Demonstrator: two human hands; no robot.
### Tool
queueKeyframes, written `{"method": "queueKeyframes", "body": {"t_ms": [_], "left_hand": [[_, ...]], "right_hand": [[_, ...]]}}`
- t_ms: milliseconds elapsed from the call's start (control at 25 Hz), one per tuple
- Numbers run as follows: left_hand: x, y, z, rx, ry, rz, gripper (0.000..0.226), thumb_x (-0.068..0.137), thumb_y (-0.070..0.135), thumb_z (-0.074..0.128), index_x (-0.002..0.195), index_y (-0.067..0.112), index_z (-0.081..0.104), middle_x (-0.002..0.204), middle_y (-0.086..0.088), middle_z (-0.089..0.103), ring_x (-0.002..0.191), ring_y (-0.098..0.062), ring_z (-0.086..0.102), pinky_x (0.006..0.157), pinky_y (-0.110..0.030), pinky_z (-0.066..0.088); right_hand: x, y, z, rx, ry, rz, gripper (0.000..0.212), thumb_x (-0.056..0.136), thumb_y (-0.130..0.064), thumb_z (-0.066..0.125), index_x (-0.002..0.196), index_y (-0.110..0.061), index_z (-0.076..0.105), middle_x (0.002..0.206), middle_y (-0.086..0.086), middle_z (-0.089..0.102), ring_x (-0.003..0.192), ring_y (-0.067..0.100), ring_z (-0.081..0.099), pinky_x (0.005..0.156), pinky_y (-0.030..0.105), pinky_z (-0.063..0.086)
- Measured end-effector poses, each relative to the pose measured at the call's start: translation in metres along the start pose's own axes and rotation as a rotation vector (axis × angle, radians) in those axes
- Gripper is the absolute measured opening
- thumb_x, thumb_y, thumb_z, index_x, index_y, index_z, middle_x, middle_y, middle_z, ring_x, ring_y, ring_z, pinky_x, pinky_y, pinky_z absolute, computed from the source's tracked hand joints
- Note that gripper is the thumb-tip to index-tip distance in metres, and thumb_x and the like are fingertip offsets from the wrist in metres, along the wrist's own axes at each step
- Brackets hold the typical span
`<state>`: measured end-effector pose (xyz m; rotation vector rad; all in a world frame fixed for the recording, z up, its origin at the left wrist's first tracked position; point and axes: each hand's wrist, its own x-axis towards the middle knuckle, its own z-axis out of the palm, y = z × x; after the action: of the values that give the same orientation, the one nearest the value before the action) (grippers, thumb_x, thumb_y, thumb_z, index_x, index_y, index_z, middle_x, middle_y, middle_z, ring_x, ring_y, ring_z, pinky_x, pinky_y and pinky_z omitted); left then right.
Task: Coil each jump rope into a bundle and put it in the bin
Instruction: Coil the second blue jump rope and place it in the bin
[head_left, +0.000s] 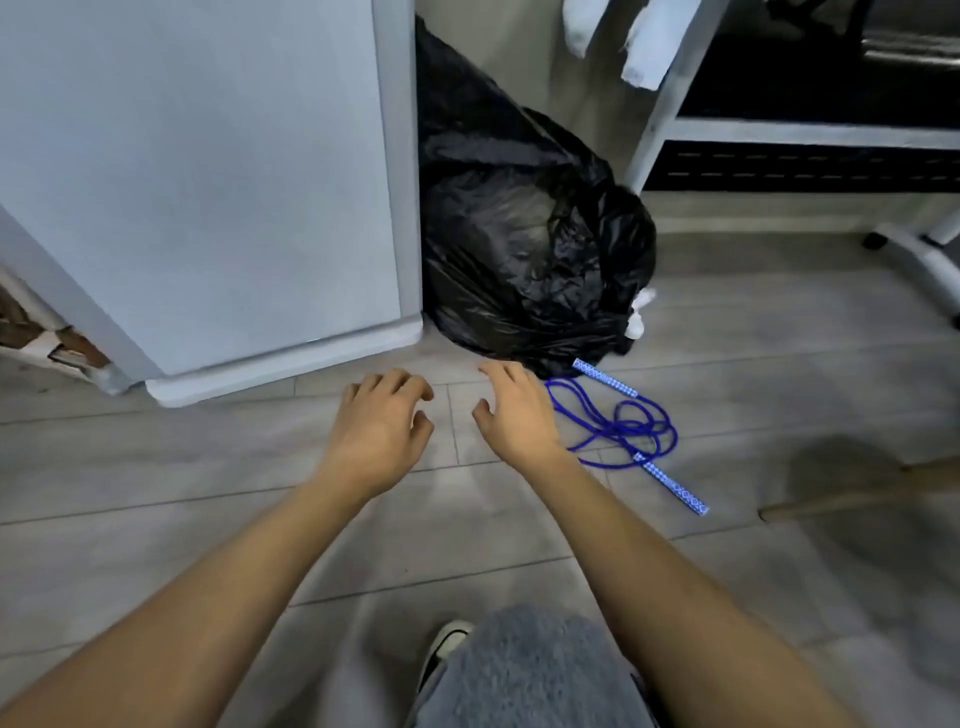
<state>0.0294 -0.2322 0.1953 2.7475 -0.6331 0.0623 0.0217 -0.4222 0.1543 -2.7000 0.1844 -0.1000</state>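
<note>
Jump rope (623, 428) in neither hand right now: fingers (402, 387) loosely curled and empty on the left hand (382, 423), right hand (514, 415) slack too, holding nothing, both above the floor (779, 364). Just beside the right hand the blue rope lies loosely tangled on that floor, upper handle (605, 378) at the foot of the black bag (524, 249), white cabinet (208, 182) alongside.

I hold my left forearm (234, 587) and right forearm (660, 587) extended forward, side by side. The left hand (382, 423) and right hand (511, 415) hang palm-down, apart, fingers loosely curled, thumbs turned inward, gripping nothing.
</note>
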Motion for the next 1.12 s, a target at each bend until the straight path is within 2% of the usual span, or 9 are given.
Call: {"method": "queueKeyframes", "body": {"t_ms": [240, 320, 440, 600, 680, 760, 840, 920, 1120], "left_hand": [[0.015, 0.009, 0.102, -0.047, -0.1, 0.083, 0.021, 0.091, 0.024, 0.057, 0.112, 0.025, 0.061, 0.116, 0.006, 0.057, 0.104, -0.023, 0.054, 0.09, -0.038, 0.039], [0.018, 0.007, 0.129, -0.056, -0.147, 0.084, 0.021, 0.091, 0.023, 0.057, 0.111, 0.026, 0.062, 0.115, 0.007, 0.057, 0.104, -0.022, 0.054, 0.09, -0.036, 0.039], [0.027, 0.006, 0.165, -0.05, -0.188, 0.109, 0.021, 0.088, 0.022, 0.059, 0.109, 0.027, 0.063, 0.112, 0.007, 0.06, 0.104, -0.023, 0.056, 0.089, -0.036, 0.039], [0.038, 0.002, 0.196, -0.035, -0.221, 0.139, 0.022, 0.088, 0.024, 0.055, 0.109, 0.027, 0.063, 0.112, 0.007, 0.061, 0.104, -0.022, 0.057, 0.091, -0.036, 0.04], [0.043, -0.002, 0.207, -0.031, -0.225, 0.148, 0.024, 0.087, 0.027, 0.051, 0.107, 0.027, 0.064, 0.11, 0.008, 0.062, 0.102, -0.021, 0.058, 0.089, -0.036, 0.041], [0.045, -0.008, 0.215, -0.027, -0.238, 0.155, 0.024, 0.087, 0.027, 0.052, 0.107, 0.027, 0.064, 0.11, 0.008, 0.062, 0.101, -0.02, 0.058, 0.089, -0.036, 0.042], [0.043, -0.017, 0.22, -0.013, -0.258, 0.148, 0.022, 0.087, 0.023, 0.059, 0.109, 0.026, 0.064, 0.111, 0.006, 0.062, 0.101, -0.021, 0.058, 0.09, -0.037, 0.043], [0.037, -0.026, 0.223, 0.006, -0.286, 0.128, 0.023, 0.087, 0.022, 0.059, 0.109, 0.024, 0.065, 0.111, 0.005, 0.062, 0.1, -0.024, 0.059, 0.089, -0.038, 0.043], [0.009, -0.055, 0.231, 0.02, -0.4, 0.012, 0.026, 0.083, 0.026, 0.057, 0.107, 0.023, 0.065, 0.109, 0.002, 0.063, 0.1, -0.028, 0.06, 0.086, -0.04, 0.044]], "right_hand": [[-0.011, 0.119, 0.085, -0.021, -0.094, 0.302, 0.057, 0.087, -0.025, 0.062, 0.142, -0.021, 0.048, 0.137, 0.008, 0.051, 0.123, 0.033, 0.048, 0.103, 0.044, 0.04], [-0.007, 0.154, 0.108, -0.03, -0.14, 0.42, 0.064, 0.086, -0.027, 0.064, 0.145, -0.024, 0.042, 0.141, 0.007, 0.045, 0.127, 0.033, 0.046, 0.104, 0.044, 0.04], [0.009, 0.201, 0.13, -0.065, -0.221, 0.573, 0.084, 0.085, -0.035, 0.07, 0.155, -0.031, 0.022, 0.157, 0.007, 0.027, 0.139, 0.032, 0.036, 0.111, 0.045, 0.036], [0.044, 0.25, 0.145, -0.124, -0.288, 0.677, 0.116, 0.076, -0.049, 0.078, 0.158, -0.038, -0.004, 0.169, 0.007, -0.003, 0.153, 0.034, 0.011, 0.119, 0.056, 0.023], [0.062, 0.274, 0.148, -0.057, -0.356, 0.741, 0.124, 0.072, -0.05, 0.082, 0.158, -0.037, -0.006, 0.169, 0.006, -0.007, 0.153, 0.036, 0.01, 0.118, 0.057, 0.022], [0.072, 0.289, 0.154, -0.076, -0.418, 0.758, 0.116, 0.072, -0.044, 0.083, 0.158, -0.026, 0.008, 0.166, 0.012, 0.005, 0.149, 0.04, 0.021, 0.118, 0.05, 0.029], [0.072, 0.287, 0.169, -0.091, -0.366, 0.673, 0.083, 0.082, -0.025, 0.075, 0.15, -0.012, 0.028, 0.154, 0.019, 0.024, 0.14, 0.041, 0.038, 0.114, 0.043, 0.037], [0.062, 0.263, 0.191, -0.045, -0.305, 0.508, 0.051, 0.09, -0.009, 0.06, 0.138, -0.006, 0.045, 0.143, 0.019, 0.038, 0.127, 0.04, 0.051, 0.107, 0.039, 0.042], [0.025, 0.151, 0.255, 0.113, -0.45, 0.23, 0.045, 0.093, -0.005, 0.056, 0.138, -0.012, 0.052, 0.145, 0.015, 0.039, 0.121, 0.036, 0.056, 0.103, 0.039, 0.045]]}}
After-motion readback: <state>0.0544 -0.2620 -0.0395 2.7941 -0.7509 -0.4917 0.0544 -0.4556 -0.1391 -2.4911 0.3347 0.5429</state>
